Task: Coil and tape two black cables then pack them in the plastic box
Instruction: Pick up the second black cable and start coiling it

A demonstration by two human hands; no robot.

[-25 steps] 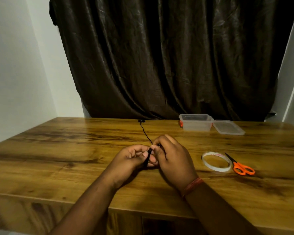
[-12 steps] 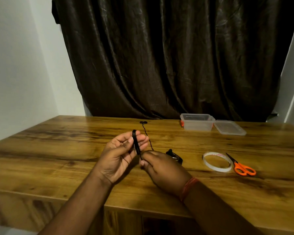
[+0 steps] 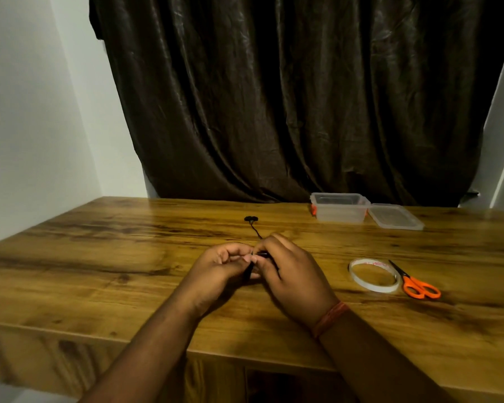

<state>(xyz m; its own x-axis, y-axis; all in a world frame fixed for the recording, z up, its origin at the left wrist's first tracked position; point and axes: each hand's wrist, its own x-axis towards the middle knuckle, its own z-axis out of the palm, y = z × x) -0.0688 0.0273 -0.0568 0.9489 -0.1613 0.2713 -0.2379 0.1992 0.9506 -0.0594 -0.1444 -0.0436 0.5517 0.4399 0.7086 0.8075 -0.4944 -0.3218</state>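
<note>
Dark brown pleated curtain and pale walls back a wood-grain bench (image 3: 99, 257). Near the middle of the bench the left hand (image 3: 216, 274) curls its fingers round a small bundle of thin black cable (image 3: 249, 270), while the right hand (image 3: 291, 274) pinches the same cable just beside it, fingers bent. A free length of the cable runs away across the bench to a pair of small black ends lying flat. Only this one cable can be made out. Well apart at the far right stand the clear plastic box with orange latch (image 3: 339, 210) and, touching it, its clear flat lid (image 3: 394, 220). Nearer right lie a roll of clear tape (image 3: 373, 274) and orange-handled scissors (image 3: 416, 286), side by side. Judged step: coiling the first cable, taping not yet begun. The next move calls for drawing in the loose tail while the left hand keeps the loops from springing.
</note>
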